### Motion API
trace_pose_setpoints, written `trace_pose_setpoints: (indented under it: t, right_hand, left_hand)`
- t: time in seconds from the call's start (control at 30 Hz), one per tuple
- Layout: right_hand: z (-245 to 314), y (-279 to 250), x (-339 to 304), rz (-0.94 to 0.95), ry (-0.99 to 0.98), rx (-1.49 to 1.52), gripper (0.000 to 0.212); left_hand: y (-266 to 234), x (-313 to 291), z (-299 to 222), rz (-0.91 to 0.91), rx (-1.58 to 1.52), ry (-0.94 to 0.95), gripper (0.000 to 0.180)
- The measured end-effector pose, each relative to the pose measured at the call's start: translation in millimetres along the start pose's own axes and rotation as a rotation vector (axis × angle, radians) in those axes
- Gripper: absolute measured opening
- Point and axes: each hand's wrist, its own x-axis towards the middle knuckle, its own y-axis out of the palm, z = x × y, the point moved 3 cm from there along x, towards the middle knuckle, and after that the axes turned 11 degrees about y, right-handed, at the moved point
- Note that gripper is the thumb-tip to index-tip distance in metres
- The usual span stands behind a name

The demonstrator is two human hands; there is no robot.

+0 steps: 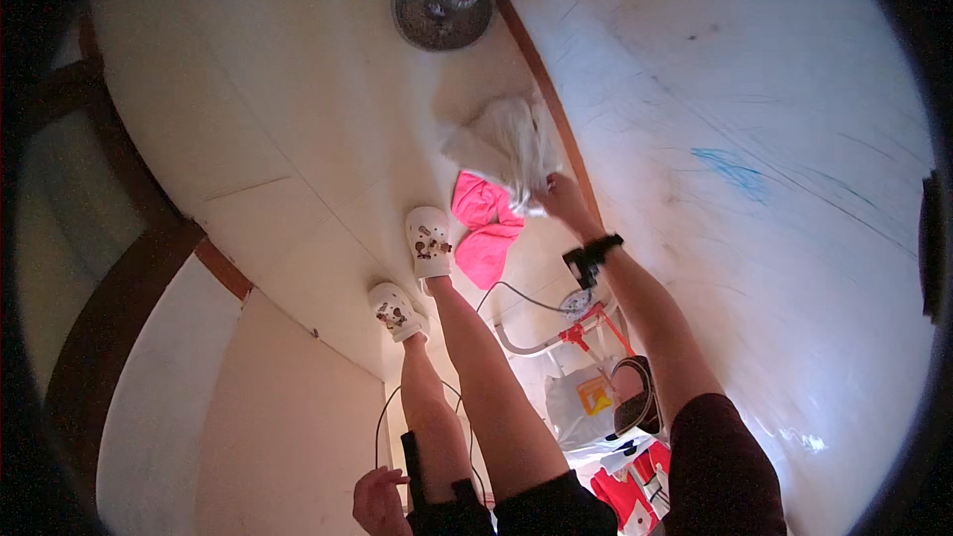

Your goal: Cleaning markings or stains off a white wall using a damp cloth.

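- White wall (pixel 794 69), at right: scuffed, scratched and marked with a patch of blue scribble.
- Cream floor (pixel 268 119): thin lines and a short dark scratch visible on the surface.
- Brown skirting strip (pixel 541 74): runs along the foot of the wall, curved in this view.
- Grey-white cloth (pixel 501 144): creased and partly blurred, located beyond the feet, near the skirting strip, its near edge at the right hand. It overlaps part of the pink cloth in view; contact between the two cannot be told.
- Round dark tray (pixel 447 37): on the floor by the skirting strip, well apart from the feet, a white-and-red item in it.
- Pink cloth (pixel 483 253): crumpled on the floor, just beside the clogs.
- Whitish bag (pixel 568 405): yellow-orange patch on its face, below a red joint of a pale tubular frame.
- White clogs (pixel 427 226): worn on both feet, fitted with small charms.
- Left hand (pixel 380 501): low in view beside the leg, fingers bent; whether they are closed cannot be told.
- Right hand (pixel 563 201): fingers pinching the grey-white cloth at its edge.
- Black wrist strap (pixel 600 248): fastened around the right wrist.
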Motion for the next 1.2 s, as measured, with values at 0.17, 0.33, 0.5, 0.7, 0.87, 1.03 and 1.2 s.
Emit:
trace_pose_setpoints:
  t: [0.17, 0.33, 0.5, 0.7, 0.87, 1.03, 1.2]
  right_hand:
    - [46.6, -49.8, -165.2, 0.229, -0.085, 0.336, 0.032]
    - [123.3, -112.6, -367.1, 0.495, -0.412, 0.232, 0.046]
    - [175.3, -99.4, -489.5, 0.943, -0.916, 0.283, 0.067]
    - [199.8, -106.1, -501.2, 0.980, -0.856, 0.127, 0.061]
    - [194.3, -148.0, -488.9, 0.576, -0.583, 0.197, 0.034]
    - [230.5, -197.1, -498.6, 0.301, -0.797, 0.190, 0.033]
    - [314.9, -214.9, -526.1, 0.126, -1.085, 0.364, 0.050]
  left_hand:
    - [-10.2, -19.0, -19.0, 0.148, 0.036, -0.036, 0.020]
    - [0.4, -41.0, -63.6, 0.516, -0.105, -0.001, 0.048]
    - [8.6, -65.1, -106.4, 0.431, -0.258, 0.037, 0.057]
    - [-35.8, -66.1, -125.3, 0.223, -0.326, -0.020, 0.052]
    - [-89.9, -67.3, -143.0, 0.219, -0.471, -0.095, 0.051]
    - [-134.6, -81.7, -195.0, 0.437, -0.812, -0.078, 0.054]
    - [-161.6, -96.4, -216.3, 0.386, -1.030, 0.052, 0.028]
